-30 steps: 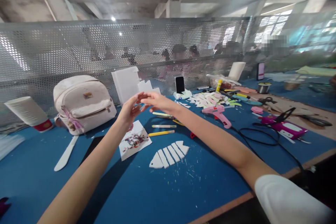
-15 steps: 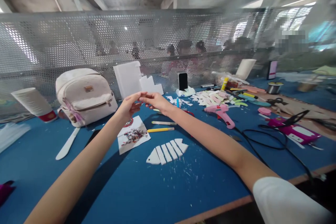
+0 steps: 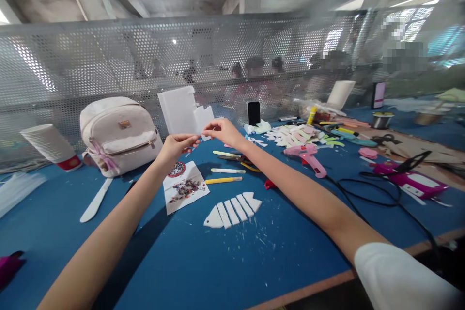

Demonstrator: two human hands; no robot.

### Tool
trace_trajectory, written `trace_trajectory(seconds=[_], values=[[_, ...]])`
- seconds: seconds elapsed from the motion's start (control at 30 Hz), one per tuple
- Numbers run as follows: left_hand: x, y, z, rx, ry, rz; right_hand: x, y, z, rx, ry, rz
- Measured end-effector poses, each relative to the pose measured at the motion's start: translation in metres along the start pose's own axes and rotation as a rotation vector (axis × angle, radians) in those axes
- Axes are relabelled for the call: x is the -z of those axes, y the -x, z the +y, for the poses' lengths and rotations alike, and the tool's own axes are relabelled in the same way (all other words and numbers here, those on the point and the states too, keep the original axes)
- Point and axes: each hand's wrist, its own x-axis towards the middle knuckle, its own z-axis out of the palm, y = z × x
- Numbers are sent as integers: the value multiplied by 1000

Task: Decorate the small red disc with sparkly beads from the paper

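Observation:
Both arms reach forward over the blue table. The fingers of my left hand are pinched, and whatever they hold is too small to name. My right hand pinches close beside them, its fingertips nearly meeting the left ones; its hold is just as unclear. Below the hands lies a white paper with scattered dark and coloured bits and a small round red-rimmed dish. Nearer to me, white foam pieces are laid out as a fish. Markers and scissors lie beyond the fish.
A white backpack and stacked paper cups stand at left, near a white plastic knife. At right are a pink glue gun, its black cord, foam scraps and a purple device. A phone stands behind.
My hands, joined at the fingertips before, have drawn slightly apart. The left hand has lowered and the right wrist has bent. The scissors and the round dish now show more.

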Motion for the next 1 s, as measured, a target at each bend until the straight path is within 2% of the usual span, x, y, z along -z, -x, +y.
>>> trace_trajectory(seconds=[0.2, 0.37, 0.53, 0.67, 0.87, 1.0], values=[[1, 1, 1, 48, -131, -44, 10, 4, -18, 218, 343, 21], [-4, 3, 6, 59, -185, -82, 6, 9, -29, 255, 420, -3], [-11, 5, 11, 67, -225, -133, 2, 12, -30, 302, 467, -17], [-15, 7, 11, 85, -203, -163, 2, 11, -26, 280, 485, -23], [-11, 5, 8, 102, -74, -121, 6, 10, -26, 363, 563, 158], [-7, 4, 7, 120, 4, -95, 11, 12, -31, 449, 627, 112]])
